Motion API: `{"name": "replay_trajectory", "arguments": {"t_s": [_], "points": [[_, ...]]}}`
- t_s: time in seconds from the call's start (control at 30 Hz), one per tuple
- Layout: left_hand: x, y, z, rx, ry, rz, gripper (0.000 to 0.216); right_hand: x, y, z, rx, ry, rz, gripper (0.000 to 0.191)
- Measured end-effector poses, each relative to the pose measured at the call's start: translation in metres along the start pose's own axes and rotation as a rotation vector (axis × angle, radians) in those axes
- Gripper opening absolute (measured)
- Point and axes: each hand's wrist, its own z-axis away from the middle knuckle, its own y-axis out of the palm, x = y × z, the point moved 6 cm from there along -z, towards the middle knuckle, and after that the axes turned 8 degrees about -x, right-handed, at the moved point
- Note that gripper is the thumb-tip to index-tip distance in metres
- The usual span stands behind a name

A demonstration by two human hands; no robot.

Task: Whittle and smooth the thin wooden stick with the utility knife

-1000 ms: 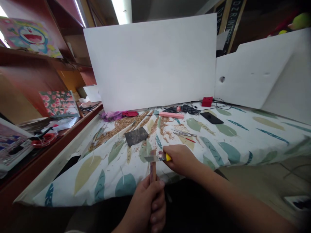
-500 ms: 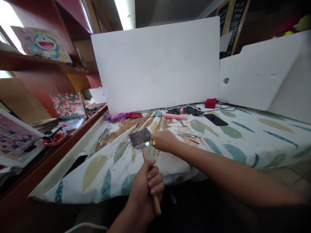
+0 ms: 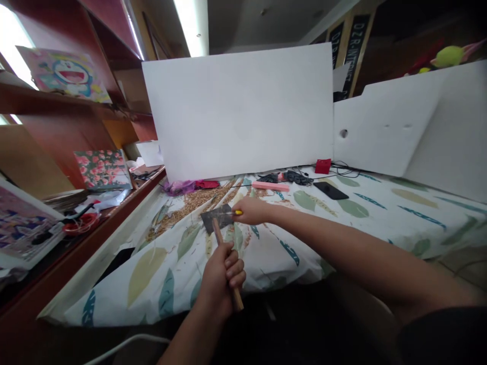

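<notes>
My left hand is closed round a wooden stick that points up and away from me. My right hand reaches forward and grips a utility knife with a yellow handle; its blade lies at the stick's far tip. The tip sits over a dark grey sheet lying on the leaf-patterned cloth. Wood shavings are scattered beyond the sheet.
A white board stands at the back and another one at the right. A pink bar, a black phone, a red box and cables lie behind. Shelves with pictures and clutter run along the left.
My right hand has pushed the knife forward along the stick, from near my left hand out to the tip. The left hand has tilted the stick to the left.
</notes>
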Motion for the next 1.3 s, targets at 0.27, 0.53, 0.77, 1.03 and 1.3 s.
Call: {"name": "replay_trajectory", "arguments": {"t_s": [0.27,0.53,0.77,1.03,1.3], "points": [[0.008,-0.003,0.004,-0.022,-0.080,0.052,0.036,0.022,0.011,0.002,0.068,-0.082,0.090,0.032],[0.000,-0.005,0.000,-0.041,-0.162,0.192,0.037,0.022,0.031,-0.019,0.068,-0.110,0.179,0.030],[-0.015,-0.011,-0.003,-0.024,-0.144,0.345,0.037,0.031,0.044,-0.047,0.019,-0.174,0.203,0.027],[-0.024,-0.009,0.003,-0.007,-0.114,0.417,0.035,0.038,0.037,-0.063,-0.059,-0.220,0.216,0.025],[-0.031,-0.011,0.009,0.012,-0.065,0.464,0.035,0.050,0.029,-0.084,-0.050,-0.283,0.210,0.026]]}}
